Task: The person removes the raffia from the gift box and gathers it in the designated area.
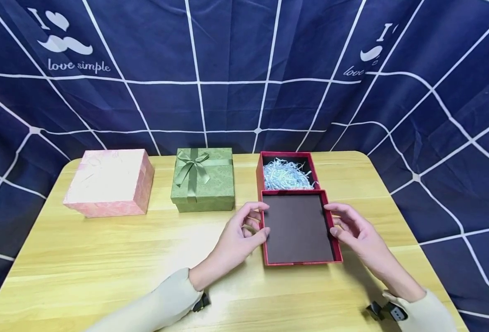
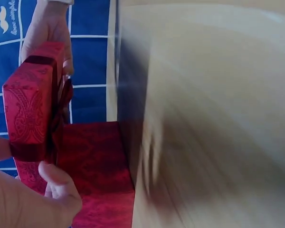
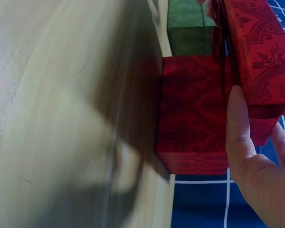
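Note:
Both hands hold a red box lid [image 1: 298, 228] by its opposite sides, with its dark inside facing up. My left hand [image 1: 234, 235] pinches the left rim between thumb and fingers; my right hand [image 1: 360, 230] does the same on the right rim. In the left wrist view, the patterned lid [image 2: 26, 109] is raised off the table, and a dark red ribbon bow [image 2: 64, 97] hangs on its underside. Behind the lid stands the red box [image 1: 260, 173], uncovered, with pale blue shredded paper [image 1: 287, 174] inside. The lid hides the box's near part in the head view.
A green gift box [image 1: 219, 177] with a ribbon bow stands left of the red box. Farther left is a pink box [image 1: 111, 177]. All rest on a wooden table [image 1: 145, 258], backed by a blue curtain [image 1: 236, 106] with white lines.

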`<state>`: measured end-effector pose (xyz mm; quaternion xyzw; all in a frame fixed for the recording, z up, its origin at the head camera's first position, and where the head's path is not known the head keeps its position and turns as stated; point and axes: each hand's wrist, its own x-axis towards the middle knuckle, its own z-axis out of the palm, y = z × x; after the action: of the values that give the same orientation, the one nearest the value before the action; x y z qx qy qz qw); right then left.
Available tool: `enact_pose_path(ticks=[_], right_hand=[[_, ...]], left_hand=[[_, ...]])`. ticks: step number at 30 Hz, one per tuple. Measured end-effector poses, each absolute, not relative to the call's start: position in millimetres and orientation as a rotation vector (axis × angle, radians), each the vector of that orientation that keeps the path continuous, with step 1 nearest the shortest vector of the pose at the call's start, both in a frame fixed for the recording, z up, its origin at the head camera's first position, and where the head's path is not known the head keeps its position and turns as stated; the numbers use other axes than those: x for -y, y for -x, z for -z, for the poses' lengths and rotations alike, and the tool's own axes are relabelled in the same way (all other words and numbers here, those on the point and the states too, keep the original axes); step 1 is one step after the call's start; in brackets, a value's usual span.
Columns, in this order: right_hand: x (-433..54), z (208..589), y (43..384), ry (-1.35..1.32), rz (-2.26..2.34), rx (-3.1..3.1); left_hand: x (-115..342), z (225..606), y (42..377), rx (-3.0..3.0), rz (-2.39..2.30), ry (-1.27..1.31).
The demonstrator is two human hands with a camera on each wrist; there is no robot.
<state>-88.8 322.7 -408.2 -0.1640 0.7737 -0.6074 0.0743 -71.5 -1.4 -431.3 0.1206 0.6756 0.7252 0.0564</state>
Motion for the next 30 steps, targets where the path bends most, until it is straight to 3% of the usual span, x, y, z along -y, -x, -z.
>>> enact_pose_path(ticks=[16,30], right_hand=[[-327,421,87,0.574,1.814,-2.349],[-327,438,90,0.383,1.622,-2.349]], left_hand=[[-3,443,60,-2.162,-2.078,-0.392],[-10,469,70,-2.161,-2.032,-0.399]])
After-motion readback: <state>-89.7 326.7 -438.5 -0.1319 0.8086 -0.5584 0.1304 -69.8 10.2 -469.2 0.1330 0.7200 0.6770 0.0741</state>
